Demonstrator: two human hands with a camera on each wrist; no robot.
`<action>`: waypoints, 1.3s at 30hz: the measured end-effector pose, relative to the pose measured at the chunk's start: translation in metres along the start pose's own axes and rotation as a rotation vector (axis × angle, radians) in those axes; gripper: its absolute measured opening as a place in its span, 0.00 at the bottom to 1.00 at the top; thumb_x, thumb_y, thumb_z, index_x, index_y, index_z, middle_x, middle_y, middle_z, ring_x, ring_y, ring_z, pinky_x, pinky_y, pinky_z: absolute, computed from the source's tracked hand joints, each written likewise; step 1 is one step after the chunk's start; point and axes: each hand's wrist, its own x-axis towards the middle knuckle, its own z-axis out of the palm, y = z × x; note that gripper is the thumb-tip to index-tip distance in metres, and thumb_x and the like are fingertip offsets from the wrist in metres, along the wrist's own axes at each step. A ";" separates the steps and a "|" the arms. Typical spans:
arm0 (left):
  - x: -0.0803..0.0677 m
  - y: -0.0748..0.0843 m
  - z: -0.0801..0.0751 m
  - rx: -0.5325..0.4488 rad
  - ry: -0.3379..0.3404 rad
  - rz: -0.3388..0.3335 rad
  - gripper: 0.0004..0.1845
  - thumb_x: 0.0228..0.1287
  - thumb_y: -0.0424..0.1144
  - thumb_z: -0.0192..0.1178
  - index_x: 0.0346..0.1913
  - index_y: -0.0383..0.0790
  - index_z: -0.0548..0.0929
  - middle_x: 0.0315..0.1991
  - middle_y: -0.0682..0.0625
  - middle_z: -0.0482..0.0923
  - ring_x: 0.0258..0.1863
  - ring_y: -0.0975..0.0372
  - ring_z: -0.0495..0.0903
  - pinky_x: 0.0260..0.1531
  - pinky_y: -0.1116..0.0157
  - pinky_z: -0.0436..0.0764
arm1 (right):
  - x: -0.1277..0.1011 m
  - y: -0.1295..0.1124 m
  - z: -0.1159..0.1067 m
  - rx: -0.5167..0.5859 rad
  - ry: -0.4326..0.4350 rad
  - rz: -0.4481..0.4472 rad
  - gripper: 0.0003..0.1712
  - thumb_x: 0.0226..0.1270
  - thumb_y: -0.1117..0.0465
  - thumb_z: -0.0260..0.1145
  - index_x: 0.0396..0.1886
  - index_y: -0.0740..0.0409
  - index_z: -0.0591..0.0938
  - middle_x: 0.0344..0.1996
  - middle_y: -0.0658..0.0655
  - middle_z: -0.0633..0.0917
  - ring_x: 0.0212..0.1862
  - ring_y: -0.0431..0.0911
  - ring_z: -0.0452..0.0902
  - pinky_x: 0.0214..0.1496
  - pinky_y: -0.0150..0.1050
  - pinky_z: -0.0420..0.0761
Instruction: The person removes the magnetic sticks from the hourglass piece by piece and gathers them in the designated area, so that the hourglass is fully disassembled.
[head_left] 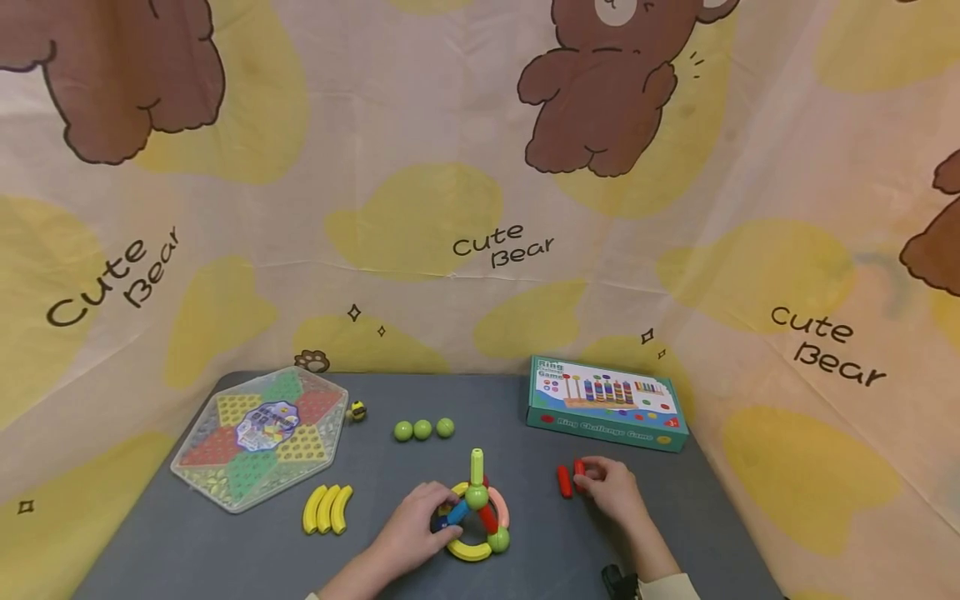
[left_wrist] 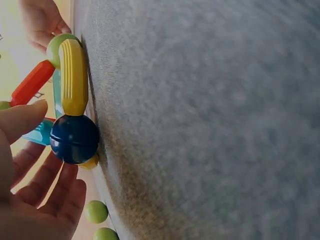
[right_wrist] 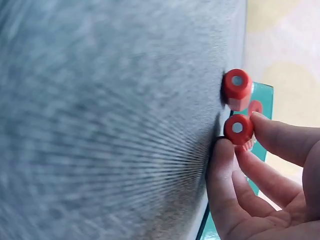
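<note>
A structure of magnetic rods and balls stands on the table, with curved yellow and pink rods forming its ring. Its upright light green rod (head_left: 477,467) rises from a green ball (head_left: 476,497) at the top. My left hand (head_left: 416,527) holds the structure's left side, thumb and fingers about the blue rod (left_wrist: 39,133) and the dark blue ball (left_wrist: 75,139). On the right, my right hand (head_left: 613,490) pinches a red magnetic rod (right_wrist: 238,129) between thumb and fingers, low over the table. A second red rod (head_left: 565,482) lies just left of it.
Three curved yellow rods (head_left: 327,509) lie left of the structure, and three green balls (head_left: 423,430) sit behind it. A hexagonal game board (head_left: 258,437) is at the left, with a small bee figure (head_left: 358,410) beside it. A green game box (head_left: 607,404) stands back right.
</note>
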 end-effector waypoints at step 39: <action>0.001 0.002 -0.003 0.166 0.055 0.038 0.13 0.63 0.43 0.70 0.50 0.50 0.88 0.44 0.60 0.83 0.43 0.65 0.81 0.43 0.59 0.82 | -0.003 -0.011 0.008 -0.127 0.039 -0.045 0.29 0.65 0.49 0.72 0.58 0.63 0.82 0.40 0.56 0.86 0.39 0.47 0.78 0.44 0.48 0.82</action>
